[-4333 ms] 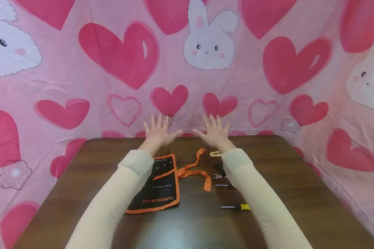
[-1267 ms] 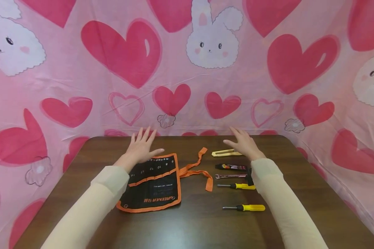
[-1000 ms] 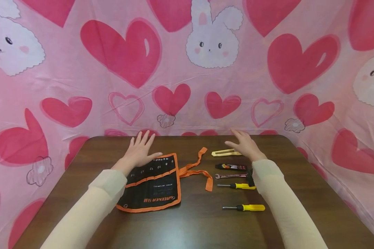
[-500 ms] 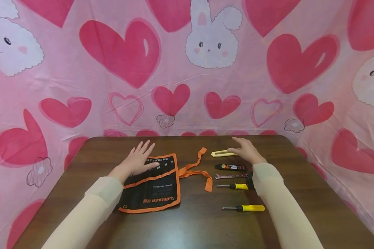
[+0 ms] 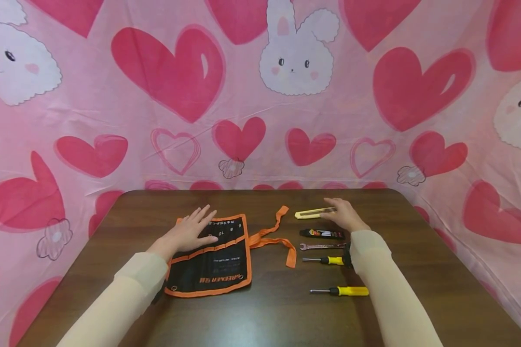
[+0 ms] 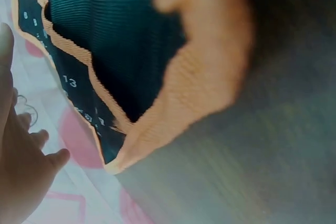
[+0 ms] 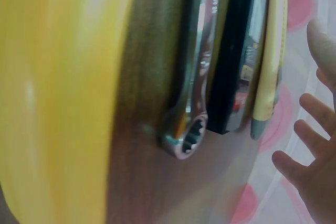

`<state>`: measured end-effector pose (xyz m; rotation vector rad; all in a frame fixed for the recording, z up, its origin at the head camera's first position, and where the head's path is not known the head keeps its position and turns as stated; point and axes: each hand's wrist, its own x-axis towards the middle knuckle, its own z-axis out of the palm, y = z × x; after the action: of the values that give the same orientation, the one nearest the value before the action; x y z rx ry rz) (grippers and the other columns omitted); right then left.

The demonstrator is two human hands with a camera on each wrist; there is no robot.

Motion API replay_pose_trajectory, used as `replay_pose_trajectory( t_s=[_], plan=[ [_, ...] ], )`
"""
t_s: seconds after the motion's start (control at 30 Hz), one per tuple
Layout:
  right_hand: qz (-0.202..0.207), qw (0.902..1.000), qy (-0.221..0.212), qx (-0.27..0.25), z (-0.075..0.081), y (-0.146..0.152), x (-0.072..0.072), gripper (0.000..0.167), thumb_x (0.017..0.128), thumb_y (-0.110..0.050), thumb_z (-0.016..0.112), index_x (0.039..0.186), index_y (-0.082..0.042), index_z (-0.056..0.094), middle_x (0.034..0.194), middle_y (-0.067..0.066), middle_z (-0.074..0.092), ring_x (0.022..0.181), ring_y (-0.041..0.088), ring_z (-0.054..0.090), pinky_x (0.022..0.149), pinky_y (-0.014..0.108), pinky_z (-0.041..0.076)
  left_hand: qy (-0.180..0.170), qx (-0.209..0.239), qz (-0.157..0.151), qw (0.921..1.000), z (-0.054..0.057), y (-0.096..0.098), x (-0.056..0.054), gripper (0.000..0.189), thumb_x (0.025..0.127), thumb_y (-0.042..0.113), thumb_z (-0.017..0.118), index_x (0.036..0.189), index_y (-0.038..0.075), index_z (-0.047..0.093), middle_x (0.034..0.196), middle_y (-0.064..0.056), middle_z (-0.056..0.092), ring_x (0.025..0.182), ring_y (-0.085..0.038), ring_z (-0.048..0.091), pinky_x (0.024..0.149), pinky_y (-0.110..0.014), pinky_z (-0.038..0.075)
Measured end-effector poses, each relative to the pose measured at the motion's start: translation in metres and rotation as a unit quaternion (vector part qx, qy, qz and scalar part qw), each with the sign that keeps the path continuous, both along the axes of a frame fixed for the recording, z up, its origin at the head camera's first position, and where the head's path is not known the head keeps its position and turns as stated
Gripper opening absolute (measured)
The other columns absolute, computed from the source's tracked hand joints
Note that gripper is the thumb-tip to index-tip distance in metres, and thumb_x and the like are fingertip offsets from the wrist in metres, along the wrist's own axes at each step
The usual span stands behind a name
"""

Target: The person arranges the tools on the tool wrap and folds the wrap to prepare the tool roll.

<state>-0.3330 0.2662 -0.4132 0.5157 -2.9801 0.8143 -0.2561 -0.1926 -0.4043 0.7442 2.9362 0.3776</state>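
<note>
With fingers spread, my left hand (image 5: 184, 236) is over the upper left of a black tool pouch (image 5: 227, 265) with orange edging; whether it touches is unclear. The left wrist view shows the pouch's pocket edge (image 6: 79, 51) close up, with the left hand (image 6: 23, 166) at the side. My right hand (image 5: 343, 214) has loosely bent fingers over the right end of a yellow utility knife (image 5: 306, 214), partly hiding it. In the right wrist view, that hand (image 7: 310, 166) appears apart from the knife (image 7: 270, 51), holding nothing.
Below the knife lie a slim black packet (image 5: 323, 233), a combination wrench (image 5: 321, 246) and two yellow-handled screwdrivers (image 5: 330, 260), the upper one partly behind the right wrist. Orange ties (image 5: 269, 239) trail from the pouch. A pink heart-patterned cloth (image 5: 351, 115) hangs behind the brown table (image 5: 269, 313).
Both hands have moved apart from the table's far edge and lowered, the left over the pouch and the right over the knife. The pouch and tools have not moved.
</note>
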Motion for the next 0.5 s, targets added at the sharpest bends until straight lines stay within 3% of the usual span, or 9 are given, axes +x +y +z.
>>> replay_pose_trajectory(
  t_s=[0.5],
  plan=[
    [0.019, 0.9993, 0.032, -0.009, -0.012, 0.002, -0.005, 0.048, 0.085, -0.013, 0.066, 0.126, 0.007, 0.051, 0.125, 0.030, 0.047, 0.117, 0.044, 0.040, 0.095, 0.056, 0.032, -0.044, -0.005, -0.006, 0.9990, -0.008, -0.006, 0.001, 0.075, 0.088, 0.048, 0.055, 0.145, 0.009, 0.027, 0.150, -0.018, 0.016, 0.134, -0.041, 0.014, 0.100, -0.062, 0.018]
  ],
)
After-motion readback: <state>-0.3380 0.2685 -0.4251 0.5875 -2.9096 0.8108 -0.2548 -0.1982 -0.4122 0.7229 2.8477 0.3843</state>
